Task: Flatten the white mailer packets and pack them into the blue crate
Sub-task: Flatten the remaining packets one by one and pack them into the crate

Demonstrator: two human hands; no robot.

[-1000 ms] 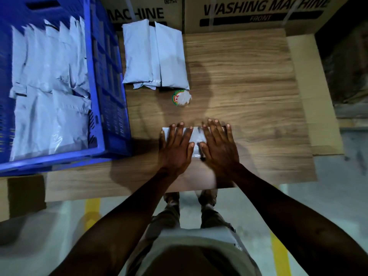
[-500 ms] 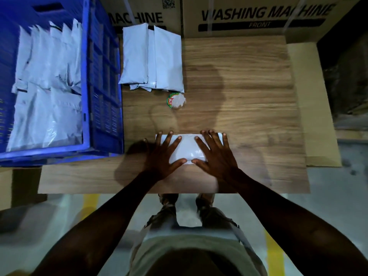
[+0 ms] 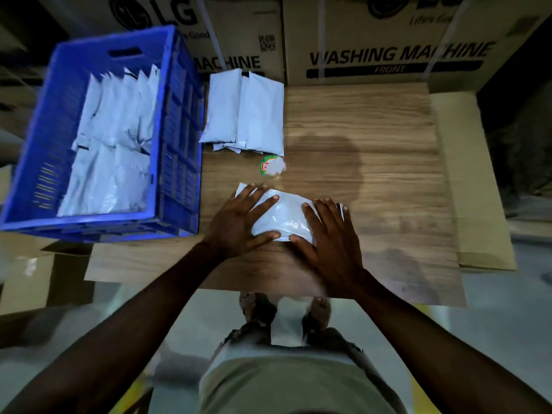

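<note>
**Both hands flat on one mailer at the near middle of the tabletop**

The tabletop point(image 3: 358, 138) is a wood-grain board, pale brown with darker streaks, lit dimly; its near edge runs just beyond the person's feet, and a plain cardboard sheet point(image 3: 466, 174) lies along its right side; behind the far edge stand big cardboard cartons point(image 3: 388, 40) printed "WASHING MACHINE"; the floor below is grey.

The white mailer packet point(image 3: 283, 218) lies at the near middle, a soft, glossy, slightly puffed and creased plastic pouch, turned a little askew; the left hand point(image 3: 239, 222) presses on its left end with fingers straight and spread, gripping nothing; the right hand point(image 3: 328, 234) lies the same way on its right end, fingers straight, palm down.

Far of it, just beside, sits a small round sticker point(image 3: 270, 165), green-rimmed with red, partly glared white; beyond that a stack of mailers point(image 3: 242, 115), matte and rectangular, lies overlapped near the far edge.

The blue crate point(image 3: 179, 138) stands at the left, rigid plastic with slotted, ribbed walls and a handle cut-out in its far wall; packed mailers point(image 3: 113, 150) stand and lean in rows inside it.

The right half of the board is bare wood, between the hands and the cardboard sheet.
</note>
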